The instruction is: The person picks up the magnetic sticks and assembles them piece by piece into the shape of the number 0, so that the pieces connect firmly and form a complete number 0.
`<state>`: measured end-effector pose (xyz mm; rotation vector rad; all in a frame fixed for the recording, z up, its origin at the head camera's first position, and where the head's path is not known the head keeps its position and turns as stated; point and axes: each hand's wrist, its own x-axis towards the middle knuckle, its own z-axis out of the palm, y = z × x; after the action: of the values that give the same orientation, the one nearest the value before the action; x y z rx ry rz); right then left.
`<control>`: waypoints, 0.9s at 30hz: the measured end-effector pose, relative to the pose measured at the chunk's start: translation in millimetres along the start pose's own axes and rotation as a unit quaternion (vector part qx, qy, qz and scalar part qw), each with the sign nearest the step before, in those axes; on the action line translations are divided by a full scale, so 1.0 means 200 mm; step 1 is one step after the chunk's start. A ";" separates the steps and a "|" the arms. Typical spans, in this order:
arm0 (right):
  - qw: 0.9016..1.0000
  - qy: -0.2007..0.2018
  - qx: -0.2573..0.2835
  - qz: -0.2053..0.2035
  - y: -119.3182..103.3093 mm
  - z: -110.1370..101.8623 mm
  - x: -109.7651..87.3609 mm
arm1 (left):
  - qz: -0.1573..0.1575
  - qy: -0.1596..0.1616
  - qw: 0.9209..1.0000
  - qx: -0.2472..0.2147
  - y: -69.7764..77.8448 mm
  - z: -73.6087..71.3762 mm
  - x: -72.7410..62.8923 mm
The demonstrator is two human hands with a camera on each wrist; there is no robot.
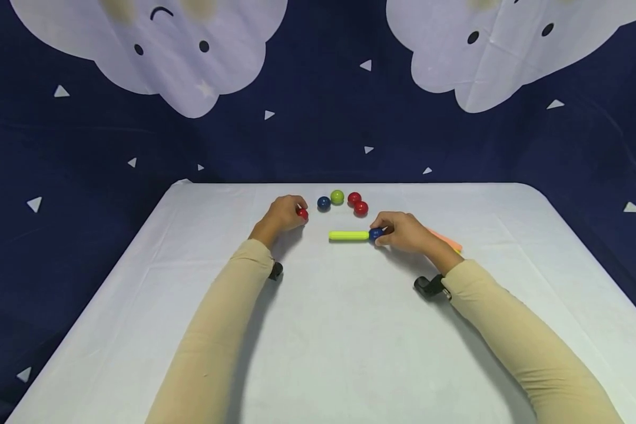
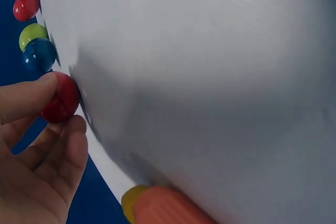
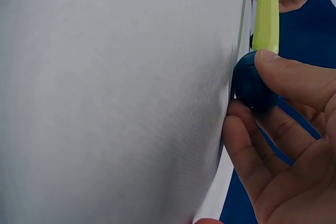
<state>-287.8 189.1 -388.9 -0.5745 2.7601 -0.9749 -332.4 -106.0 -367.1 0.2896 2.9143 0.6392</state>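
Observation:
My left hand (image 1: 285,213) pinches a shiny red ball (image 2: 62,98) between thumb and fingers at the far left of the group. My right hand (image 1: 405,232) grips a dark blue ball (image 3: 255,81) with thumb and fingertips. A yellow-green stick (image 1: 348,235) lies to the left of that ball, its right end meeting it. Just beyond the hands stand a second blue ball (image 1: 324,204), a green ball (image 1: 337,196) and two more red balls, the nearer red ball (image 1: 361,208) touching the other.
Behind the right wrist, partly hidden, lies an orange stick (image 1: 445,239) with a bit of yellow beside it. The left wrist view shows an orange piece (image 2: 168,205) with a yellow end. A white cloth (image 1: 339,330) covers the table, and a dark blue curtain (image 1: 318,135) hangs behind it.

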 end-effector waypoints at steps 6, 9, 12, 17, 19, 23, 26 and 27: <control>1.000 0.005 -0.003 -0.001 0.00 0.00 0.00 | 0.007 -0.021 1.000 0.004 -0.02 -0.01 -0.05; 1.000 0.005 -0.006 0.001 -0.01 0.01 0.00 | 0.009 -0.044 0.999 0.005 -0.02 -0.02 -0.09; 1.000 0.003 -0.011 0.000 -0.02 0.01 0.00 | 0.010 -0.056 0.998 0.008 -0.03 -0.02 -0.12; 1.000 0.004 -0.020 0.005 -0.02 -0.01 0.00 | 0.027 -0.043 0.999 0.008 -0.02 -0.01 -0.15; 1.000 0.004 -0.020 0.009 -0.02 -0.01 0.00 | 0.034 -0.042 0.999 0.006 -0.01 -0.01 -0.15; 1.000 0.000 -0.018 0.008 -0.02 0.00 0.01 | 0.039 -0.048 0.998 0.001 0.00 0.01 -0.17; 1.000 -0.002 -0.015 0.008 -0.01 0.00 0.01 | 0.040 -0.053 0.998 -0.010 0.00 0.02 -0.19; 1.000 -0.002 -0.015 0.008 -0.01 0.00 0.01 | 0.040 -0.055 0.998 -0.016 0.01 0.03 -0.19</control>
<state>-288.3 186.6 -388.0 -0.5574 2.7758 -0.9300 -294.4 -111.0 -368.1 0.4245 2.7976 0.6593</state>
